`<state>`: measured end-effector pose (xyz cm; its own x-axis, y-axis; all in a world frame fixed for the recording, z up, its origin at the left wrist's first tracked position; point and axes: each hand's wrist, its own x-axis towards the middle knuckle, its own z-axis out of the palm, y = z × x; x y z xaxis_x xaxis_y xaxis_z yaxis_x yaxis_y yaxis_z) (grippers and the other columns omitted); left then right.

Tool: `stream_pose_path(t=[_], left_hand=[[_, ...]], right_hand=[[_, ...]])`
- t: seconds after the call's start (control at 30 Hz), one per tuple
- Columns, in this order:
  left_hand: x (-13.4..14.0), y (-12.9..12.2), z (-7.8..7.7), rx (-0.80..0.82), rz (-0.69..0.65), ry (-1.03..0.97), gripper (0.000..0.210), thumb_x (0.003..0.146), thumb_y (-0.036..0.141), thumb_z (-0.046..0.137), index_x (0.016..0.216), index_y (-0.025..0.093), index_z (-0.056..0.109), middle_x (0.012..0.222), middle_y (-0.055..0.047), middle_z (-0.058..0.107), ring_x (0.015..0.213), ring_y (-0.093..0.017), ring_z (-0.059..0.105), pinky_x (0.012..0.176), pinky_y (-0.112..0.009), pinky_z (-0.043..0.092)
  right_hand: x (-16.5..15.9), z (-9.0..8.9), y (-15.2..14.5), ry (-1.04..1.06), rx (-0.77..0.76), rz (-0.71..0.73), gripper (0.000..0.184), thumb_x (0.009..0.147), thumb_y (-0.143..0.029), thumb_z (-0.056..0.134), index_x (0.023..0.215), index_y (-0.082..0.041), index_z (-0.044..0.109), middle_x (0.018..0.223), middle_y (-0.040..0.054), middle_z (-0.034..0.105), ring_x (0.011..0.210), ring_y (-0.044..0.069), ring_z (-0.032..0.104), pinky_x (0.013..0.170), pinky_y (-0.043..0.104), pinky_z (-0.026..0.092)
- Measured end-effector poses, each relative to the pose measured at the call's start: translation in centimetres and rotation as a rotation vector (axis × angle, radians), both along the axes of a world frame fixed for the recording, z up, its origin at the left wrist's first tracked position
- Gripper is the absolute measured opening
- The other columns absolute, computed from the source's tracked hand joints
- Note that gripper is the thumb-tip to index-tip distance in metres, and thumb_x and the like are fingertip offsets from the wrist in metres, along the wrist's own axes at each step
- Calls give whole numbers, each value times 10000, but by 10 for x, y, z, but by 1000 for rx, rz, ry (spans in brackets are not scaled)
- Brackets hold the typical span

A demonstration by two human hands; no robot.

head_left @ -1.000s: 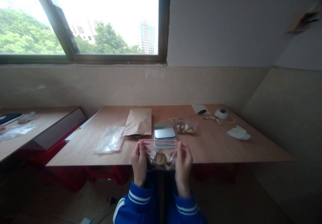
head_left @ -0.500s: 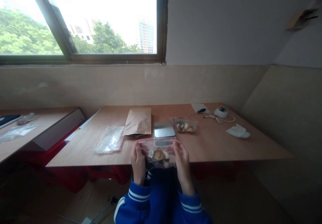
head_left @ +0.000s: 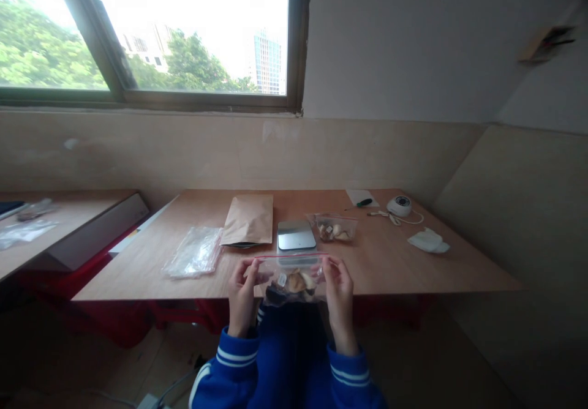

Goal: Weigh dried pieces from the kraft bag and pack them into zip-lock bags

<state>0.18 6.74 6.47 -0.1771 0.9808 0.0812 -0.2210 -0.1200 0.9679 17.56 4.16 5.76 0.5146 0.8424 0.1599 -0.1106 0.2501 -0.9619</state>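
Between my hands, at the table's front edge, hangs a clear zip bag (head_left: 294,285) with a red seal strip along its top. Brown and pale dried pieces, dark bits and a small white packet show inside it. My left hand (head_left: 242,292) pinches its upper left corner, and my right hand (head_left: 339,292) grips the upper right corner. Just beyond the bag lies a silver-topped scale (head_left: 296,236), its front partly seen through the plastic. A second filled zip bag (head_left: 337,229) rests to the right of the scale.
On the wooden table (head_left: 390,268), a brown paper pouch (head_left: 248,219) and a stack of clear bags (head_left: 195,253) lie left. Toward the right are a green-handled screwdriver (head_left: 364,202) on paper, a white dome camera (head_left: 399,206) with its cable, and a crumpled white wrapper (head_left: 429,241).
My hands have moved slightly apart, spreading the bag's top wider. The view has shifted a little, so the table's things appear slightly further left.
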Motion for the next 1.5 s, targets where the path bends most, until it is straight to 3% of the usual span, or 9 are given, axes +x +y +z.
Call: stream_pose_path(t=[0.17, 0.5, 0.83, 1.0, 1.13, 1.37, 1.5], left_hand=[[-9, 1, -6, 31, -21, 85, 314, 760, 463, 651, 818, 155, 638, 810, -40, 673, 832, -198, 660, 702, -292, 554], [-7, 3, -5, 110, 43, 235, 287, 747, 457, 669, 779, 171, 667, 784, -52, 677, 747, -186, 626, 656, -270, 506], [6, -8, 0, 146, 131, 277, 244, 778, 429, 644, 755, 186, 645, 750, -30, 658, 727, -178, 596, 673, -262, 449], [9, -6, -6, 142, 192, 170, 239, 819, 430, 592, 771, 196, 597, 723, -2, 623, 741, -160, 594, 737, -262, 452], [18, -6, -5, 72, 125, -43, 221, 850, 417, 548, 876, 198, 557, 789, 7, 620, 811, -151, 612, 788, -273, 472], [24, -5, 1, 17, -10, -200, 247, 762, 389, 664, 794, 175, 544, 699, 38, 560, 592, -87, 539, 561, -191, 446], [20, -3, 0, 37, -47, -215, 252, 752, 385, 676, 725, 163, 560, 665, 34, 544, 594, -86, 520, 570, -190, 434]], right_hand=[[3, -3, -1, -39, 42, -6, 283, 819, -453, 612, 913, -186, 604, 762, 35, 690, 628, 159, 624, 607, 274, 508], [6, -2, 1, -70, 83, -75, 236, 812, -414, 627, 831, -179, 622, 731, 22, 665, 740, 184, 623, 769, 326, 482], [8, -4, -1, -33, 109, -117, 216, 810, -395, 635, 801, -180, 616, 718, 7, 644, 751, 171, 597, 787, 314, 456], [-3, -3, 2, 58, 85, -46, 240, 826, -422, 612, 817, -182, 612, 730, -1, 636, 742, 159, 593, 775, 296, 454], [-13, -3, 3, 82, 24, 13, 301, 844, -470, 568, 875, -178, 637, 779, 11, 649, 770, 166, 598, 756, 280, 453], [-14, 0, 1, 17, 26, 37, 329, 845, -505, 544, 831, -188, 630, 788, 19, 651, 796, 179, 611, 776, 287, 472], [-11, 0, -1, 27, 30, 36, 297, 793, -464, 631, 872, -178, 637, 824, 43, 677, 830, 196, 632, 787, 310, 492]])
